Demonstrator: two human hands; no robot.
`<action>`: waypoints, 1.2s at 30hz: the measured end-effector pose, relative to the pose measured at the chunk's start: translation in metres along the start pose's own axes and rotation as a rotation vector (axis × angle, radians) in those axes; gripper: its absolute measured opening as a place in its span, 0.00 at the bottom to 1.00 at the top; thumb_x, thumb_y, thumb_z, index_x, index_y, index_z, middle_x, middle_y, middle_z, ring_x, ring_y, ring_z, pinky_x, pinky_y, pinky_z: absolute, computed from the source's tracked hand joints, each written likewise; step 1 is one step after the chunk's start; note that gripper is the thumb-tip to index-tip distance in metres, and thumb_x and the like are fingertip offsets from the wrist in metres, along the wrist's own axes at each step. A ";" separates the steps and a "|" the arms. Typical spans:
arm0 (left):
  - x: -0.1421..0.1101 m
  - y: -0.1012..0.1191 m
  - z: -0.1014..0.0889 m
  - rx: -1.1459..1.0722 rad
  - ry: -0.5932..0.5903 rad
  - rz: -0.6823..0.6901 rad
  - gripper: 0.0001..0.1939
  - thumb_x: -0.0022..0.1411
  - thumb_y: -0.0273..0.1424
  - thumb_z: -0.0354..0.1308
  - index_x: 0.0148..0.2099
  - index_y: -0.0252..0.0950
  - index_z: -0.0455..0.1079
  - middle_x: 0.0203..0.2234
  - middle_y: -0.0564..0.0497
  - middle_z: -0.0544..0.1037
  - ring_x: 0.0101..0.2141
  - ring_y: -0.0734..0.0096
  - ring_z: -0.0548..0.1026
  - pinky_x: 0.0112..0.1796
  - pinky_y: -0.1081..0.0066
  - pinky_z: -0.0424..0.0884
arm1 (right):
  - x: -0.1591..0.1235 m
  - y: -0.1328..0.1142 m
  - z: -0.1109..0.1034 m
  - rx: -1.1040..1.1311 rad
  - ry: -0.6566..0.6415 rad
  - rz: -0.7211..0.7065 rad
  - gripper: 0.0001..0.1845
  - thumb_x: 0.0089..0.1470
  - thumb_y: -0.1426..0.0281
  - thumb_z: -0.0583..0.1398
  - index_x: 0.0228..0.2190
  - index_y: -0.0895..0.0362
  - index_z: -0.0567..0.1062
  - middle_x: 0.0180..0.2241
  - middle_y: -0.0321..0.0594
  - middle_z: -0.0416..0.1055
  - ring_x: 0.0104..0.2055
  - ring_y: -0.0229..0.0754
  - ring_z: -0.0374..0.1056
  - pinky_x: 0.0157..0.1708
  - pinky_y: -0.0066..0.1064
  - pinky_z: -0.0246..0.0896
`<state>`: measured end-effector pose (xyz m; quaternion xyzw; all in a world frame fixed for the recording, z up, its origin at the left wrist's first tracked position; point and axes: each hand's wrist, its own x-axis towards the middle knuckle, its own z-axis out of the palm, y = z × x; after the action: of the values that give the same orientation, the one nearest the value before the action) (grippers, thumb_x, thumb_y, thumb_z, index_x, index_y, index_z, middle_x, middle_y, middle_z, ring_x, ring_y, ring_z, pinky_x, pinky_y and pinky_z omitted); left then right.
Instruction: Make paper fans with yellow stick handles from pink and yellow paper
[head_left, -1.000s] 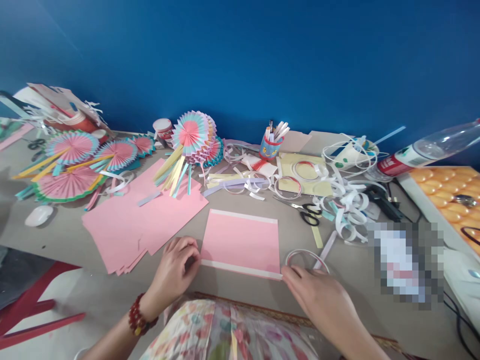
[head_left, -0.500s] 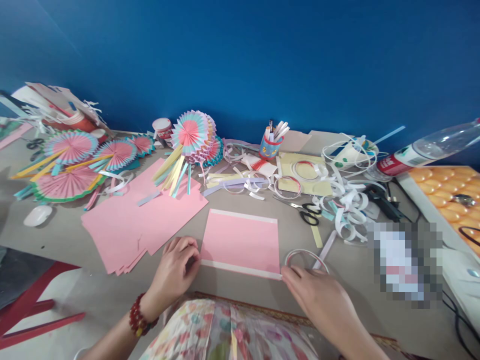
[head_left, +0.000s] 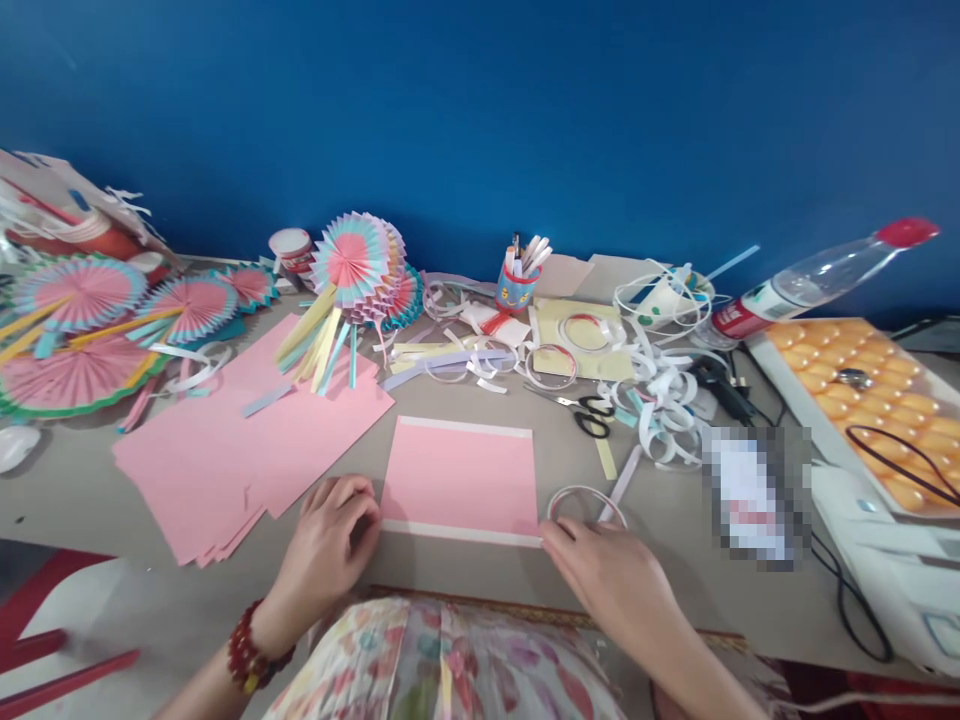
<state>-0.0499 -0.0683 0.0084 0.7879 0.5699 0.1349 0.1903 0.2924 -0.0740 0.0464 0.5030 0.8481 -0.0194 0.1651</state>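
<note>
A pink paper sheet (head_left: 461, 480) lies flat in front of me, with a white strip along its far edge and another along its near edge. My left hand (head_left: 337, 525) rests at the sheet's near left corner, fingers curled and tips together; whatever is between them is hidden. At the near right corner, my right hand (head_left: 607, 570) is closed, its fingertips touching the corner. A thin roll of tape (head_left: 581, 490) shows just behind those fingers, partly covered by the hand, which appears to grip it. A pale strip (head_left: 622, 485) lies beside the roll.
Stacked pink sheets (head_left: 225, 450) lie left, near pleated paper fans (head_left: 352, 260). Black-handled scissors (head_left: 592, 415), curled white strips (head_left: 667, 410) and a glue gun (head_left: 724, 390) lie to the right. A pen cup (head_left: 517, 290) stands behind; a plastic bottle (head_left: 810, 285) leans at the right.
The camera view has turned slightly to the right, so everything appears farther left. Both hands stay at the near corners of the pink sheet, with no clear movement.
</note>
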 end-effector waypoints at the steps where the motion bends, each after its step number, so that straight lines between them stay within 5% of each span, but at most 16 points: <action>1: 0.000 0.000 0.000 0.001 0.001 0.000 0.06 0.64 0.27 0.51 0.33 0.39 0.66 0.40 0.48 0.71 0.40 0.60 0.69 0.40 0.62 0.64 | 0.000 0.000 0.000 0.001 -0.018 0.002 0.08 0.56 0.77 0.61 0.35 0.51 0.73 0.29 0.31 0.75 0.26 0.37 0.71 0.24 0.32 0.41; 36: 0.000 0.001 0.001 0.052 0.017 0.017 0.04 0.62 0.26 0.53 0.34 0.40 0.65 0.40 0.47 0.71 0.40 0.58 0.69 0.41 0.60 0.64 | 0.006 -0.003 -0.005 0.036 -0.092 0.024 0.11 0.58 0.77 0.59 0.39 0.49 0.74 0.31 0.33 0.77 0.27 0.37 0.72 0.24 0.30 0.44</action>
<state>-0.0488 -0.0686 0.0077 0.7962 0.5682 0.1281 0.1635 0.2857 -0.0692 0.0492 0.5144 0.8331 -0.0560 0.1951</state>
